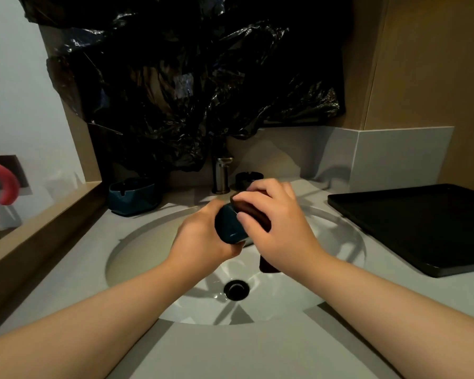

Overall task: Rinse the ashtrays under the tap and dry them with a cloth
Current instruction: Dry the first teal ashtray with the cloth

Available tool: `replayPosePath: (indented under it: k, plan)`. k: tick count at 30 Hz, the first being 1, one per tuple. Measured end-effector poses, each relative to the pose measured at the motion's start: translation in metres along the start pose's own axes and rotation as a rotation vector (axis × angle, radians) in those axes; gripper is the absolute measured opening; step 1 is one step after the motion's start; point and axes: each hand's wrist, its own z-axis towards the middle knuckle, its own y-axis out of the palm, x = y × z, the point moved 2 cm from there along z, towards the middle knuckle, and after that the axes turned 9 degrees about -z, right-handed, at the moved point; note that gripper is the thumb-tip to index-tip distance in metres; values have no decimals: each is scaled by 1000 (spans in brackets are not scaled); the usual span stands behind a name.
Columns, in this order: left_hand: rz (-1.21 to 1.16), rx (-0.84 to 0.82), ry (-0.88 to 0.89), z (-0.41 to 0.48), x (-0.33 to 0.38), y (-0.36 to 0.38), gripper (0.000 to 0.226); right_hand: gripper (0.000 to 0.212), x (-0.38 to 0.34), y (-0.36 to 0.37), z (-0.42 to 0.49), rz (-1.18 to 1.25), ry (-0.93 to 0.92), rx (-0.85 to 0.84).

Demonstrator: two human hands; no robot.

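Over the white sink (137, 250), my left hand (200, 236) grips a dark teal ashtray (230, 225) tilted on its side. My right hand (274, 222) holds a dark brown cloth (257, 212) and presses it against the ashtray; a corner of the cloth hangs below my wrist. A second teal ashtray (133, 195) stands on the counter at the back left. A small black ashtray (248, 179) sits behind my hands, to the right of the metal tap (222, 173). No water is seen running.
A black tray (422, 228) lies on the counter to the right. Black plastic sheeting (189, 77) covers the wall behind the tap. A wooden ledge (39, 236) runs along the left. The drain (236, 289) sits at the basin's bottom.
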Motion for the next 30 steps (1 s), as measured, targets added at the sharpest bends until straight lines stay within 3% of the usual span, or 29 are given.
replayPosePath:
  k: [3,7,9,11,15,17,24,26,30]
  plan:
    - [-44,25,-4,0,1,-2,58,28,6,0,4,35,71,59]
    - [-106,23,-11,-1,1,-4,58,20,30,-4,9,363,453,28]
    - [-110,10,-7,-2,1,-3,58,18,35,-7,9,437,556,-28]
    - [-110,7,-16,-1,0,-2,60,18,31,-9,9,402,501,-19]
    - [-115,2,-21,-2,0,-1,61,23,12,-8,6,169,164,0]
    - [-123,4,-14,-3,2,-2,59,23,15,-9,7,185,165,31]
    - [-243,22,-53,1,1,-3,49,13,66,-7,11,405,797,-74]
    - [-323,14,-96,2,-1,-2,47,13,77,-17,12,278,842,-224]
    - [-460,16,-174,4,-7,0,42,41,76,-32,7,98,682,-784]
